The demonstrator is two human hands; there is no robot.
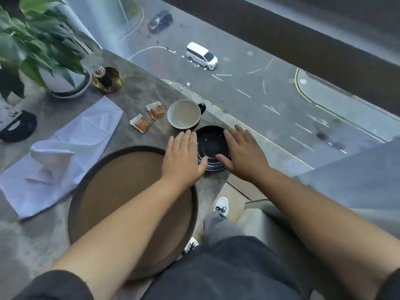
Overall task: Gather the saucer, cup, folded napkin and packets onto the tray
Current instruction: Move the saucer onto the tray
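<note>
While the round brown tray [121,191] sits bare at the near edge of the grey table [138,87], nothing of the task is on it yet. It looks stiff and light enough to stay put as things are set down. One white napkin [71,148] lies spread and rumpled left of the tray, soft and limp, so it wants folding or pinching at a gathered edge. One dark saucer [213,146] rests just right of the tray, close to the table's rim; it is probably glazed ceramic, slick and breakable, best lifted by opposite edges. The left hand [184,159] and the right hand [244,154] lie flat and spread on either side of it, thumbs touching its near rim, neither yet closed around it. One pale cup [184,113] with a dark handle stands upright just beyond the saucer, empty, equally fragile; the handle is the natural hold. Two small brown packets [155,110] lie between napkin and cup, thin and light, needing a fingertip pinch.
</note>
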